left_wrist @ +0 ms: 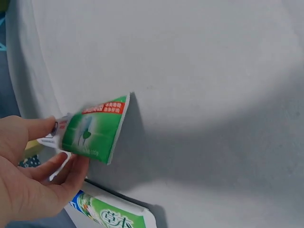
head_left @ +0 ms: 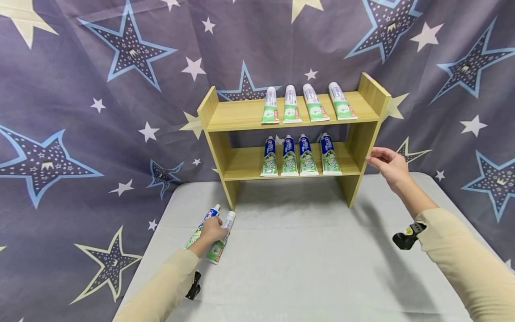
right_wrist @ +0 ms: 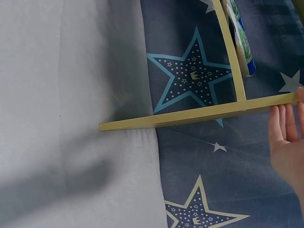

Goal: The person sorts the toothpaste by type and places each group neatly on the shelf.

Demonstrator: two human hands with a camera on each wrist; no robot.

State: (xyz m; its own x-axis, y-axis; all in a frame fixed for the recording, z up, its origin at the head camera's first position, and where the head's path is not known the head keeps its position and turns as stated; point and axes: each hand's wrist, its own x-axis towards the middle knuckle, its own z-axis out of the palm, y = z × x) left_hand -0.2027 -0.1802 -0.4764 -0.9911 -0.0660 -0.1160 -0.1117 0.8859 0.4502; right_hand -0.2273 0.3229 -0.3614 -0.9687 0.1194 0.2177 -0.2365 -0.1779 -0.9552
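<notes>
My left hand (head_left: 212,231) pinches a white-and-green toothpaste tube (left_wrist: 97,130) between thumb and fingers, low over the table at the left. Beside it lies a blue-and-green toothpaste tube (left_wrist: 116,211), partly covered by the hand in the head view. On the other side, my right hand (head_left: 391,169) is at the right panel of a two-tier wooden shelf (head_left: 249,163). In the right wrist view its fingers (right_wrist: 281,121) reach out straight with their tips against the panel's outer face; part of that hand is cut off by the frame.
A row of white-and-green tubes (head_left: 290,105) leans on the upper tier. Below them stands a row of blue-and-green tubes (head_left: 289,156). The shelf stands at the back of a table with a pale cloth (head_left: 289,264), against a star-patterned curtain (head_left: 132,147).
</notes>
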